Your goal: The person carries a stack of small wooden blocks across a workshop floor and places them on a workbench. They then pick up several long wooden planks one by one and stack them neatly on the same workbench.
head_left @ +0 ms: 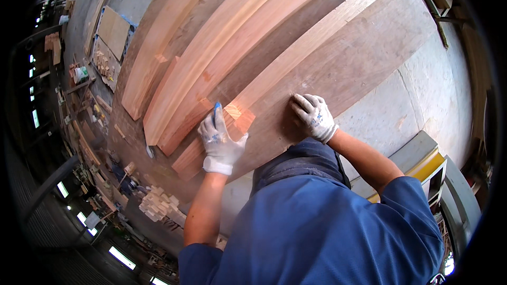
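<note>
Strips: four long timber strips (227, 26) lie lengthwise on the board (364, 58), their near ends toward its left end; the pale strip (319, 39) is closest to the near edge.
Left glove: the left hand (219, 142) lies over a short block (189, 160) by the pale strip's near end, fingers stretched out, thumb spread. A blue tip (217, 105) shows at its fingertips; whether anything is gripped, I can't make out.
Right glove: the right hand (316, 119) sits near the near edge, fingers half curled onto the board; nothing shows in it, but the palm is hidden.
Progress: strips and blocks look laid out; I see no fastening, and gaps remain, so joining seems undone.
In the way: the left hand covers part of the block.
Around: piled offcuts (158, 203) beyond the left end, a yellow-edged frame (425, 168) past the near edge.
</note>
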A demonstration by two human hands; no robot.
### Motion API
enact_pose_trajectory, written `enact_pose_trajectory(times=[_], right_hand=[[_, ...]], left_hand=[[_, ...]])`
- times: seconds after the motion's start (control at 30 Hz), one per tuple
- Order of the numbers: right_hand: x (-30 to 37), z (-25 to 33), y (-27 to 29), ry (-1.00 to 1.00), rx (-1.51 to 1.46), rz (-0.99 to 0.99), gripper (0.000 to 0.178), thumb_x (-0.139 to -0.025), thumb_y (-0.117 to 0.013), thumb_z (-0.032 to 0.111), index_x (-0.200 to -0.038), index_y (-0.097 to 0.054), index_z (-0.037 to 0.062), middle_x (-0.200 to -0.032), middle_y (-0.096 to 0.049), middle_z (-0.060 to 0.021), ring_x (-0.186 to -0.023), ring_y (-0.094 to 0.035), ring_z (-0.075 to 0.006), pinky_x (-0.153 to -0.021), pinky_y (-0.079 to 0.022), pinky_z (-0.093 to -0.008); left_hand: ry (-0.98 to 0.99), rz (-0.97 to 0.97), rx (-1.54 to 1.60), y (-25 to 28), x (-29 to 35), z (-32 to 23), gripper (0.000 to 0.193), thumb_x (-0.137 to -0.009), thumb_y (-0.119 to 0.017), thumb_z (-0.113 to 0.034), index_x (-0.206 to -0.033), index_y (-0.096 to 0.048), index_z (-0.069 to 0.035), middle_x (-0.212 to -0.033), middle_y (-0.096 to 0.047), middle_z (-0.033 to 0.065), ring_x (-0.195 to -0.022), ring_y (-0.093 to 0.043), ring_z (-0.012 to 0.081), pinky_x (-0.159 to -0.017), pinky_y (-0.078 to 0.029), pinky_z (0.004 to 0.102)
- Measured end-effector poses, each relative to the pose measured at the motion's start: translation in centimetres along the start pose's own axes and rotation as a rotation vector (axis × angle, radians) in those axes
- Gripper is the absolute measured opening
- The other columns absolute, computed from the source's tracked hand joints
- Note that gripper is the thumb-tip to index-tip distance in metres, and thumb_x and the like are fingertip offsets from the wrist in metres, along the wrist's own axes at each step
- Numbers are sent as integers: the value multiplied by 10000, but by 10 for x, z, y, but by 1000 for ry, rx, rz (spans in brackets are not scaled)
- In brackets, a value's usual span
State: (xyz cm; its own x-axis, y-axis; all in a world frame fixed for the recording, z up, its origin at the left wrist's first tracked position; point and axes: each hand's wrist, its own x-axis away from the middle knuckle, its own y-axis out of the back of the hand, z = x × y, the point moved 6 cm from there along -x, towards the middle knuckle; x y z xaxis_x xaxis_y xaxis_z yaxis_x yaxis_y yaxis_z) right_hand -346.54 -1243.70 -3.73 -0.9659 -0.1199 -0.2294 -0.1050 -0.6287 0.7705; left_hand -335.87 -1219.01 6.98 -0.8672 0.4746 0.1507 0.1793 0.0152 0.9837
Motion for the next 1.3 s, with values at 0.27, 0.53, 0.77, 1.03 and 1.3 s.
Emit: enact_pose_trajectory(times=[0.27, 0.53, 0.77, 1.03, 1.3], right_hand=[[-1, 3, 3, -24, 31, 6, 429, -787, -785, 229, -1184, -725, 76, -1406, -629, -115, -1220, -607, -316, -1007, -509, -470], [-2, 1, 2, -20, 26, 16, 425, -786, -780, 236, -1177, -722, 79, -1409, -621, -113, -1221, -605, -313, -1003, -511, -469], [-2, 1, 3, -9, 11, -9, 401, -788, -769, 215, -1158, -718, 69, -1387, -628, -126, -1189, -619, -313, -977, -524, -464], [-4, 0, 9, 3, -22, -9, 377, -793, -746, 205, -1140, -715, 59, -1351, -640, -140, -1139, -642, -317, -951, -543, -463], [1, -2, 7, -12, -46, 0, 397, -817, -727, 218, -1181, -712, 60, -1372, -633, -148, -1183, -627, -322, -992, -534, -482]], left_hand=[[-11, -2, 3, 1, -1, -1, 1275, -603, -997, -356, -1618, -304, -15, -1341, -506, 271, -1206, -520, 459, -1043, -424, 591], [3, 5, -7, 1, -2, -2, 1274, -601, -1004, -362, -1613, -314, -12, -1337, -509, 266, -1205, -521, 455, -1045, -423, 582], [0, 10, -34, 3, -2, -4, 1272, -608, -1004, -377, -1611, -316, -7, -1348, -507, 266, -1213, -518, 461, -1063, -417, 583], [10, 33, -49, 0, -1, -4, 1281, -628, -995, -381, -1625, -287, 2, -1383, -489, 270, -1244, -506, 467, -1091, -402, 602], [17, 46, -54, -3, -1, -4, 1295, -632, -988, -358, -1639, -259, 4, -1397, -484, 257, -1258, -499, 464, -1114, -395, 589]])
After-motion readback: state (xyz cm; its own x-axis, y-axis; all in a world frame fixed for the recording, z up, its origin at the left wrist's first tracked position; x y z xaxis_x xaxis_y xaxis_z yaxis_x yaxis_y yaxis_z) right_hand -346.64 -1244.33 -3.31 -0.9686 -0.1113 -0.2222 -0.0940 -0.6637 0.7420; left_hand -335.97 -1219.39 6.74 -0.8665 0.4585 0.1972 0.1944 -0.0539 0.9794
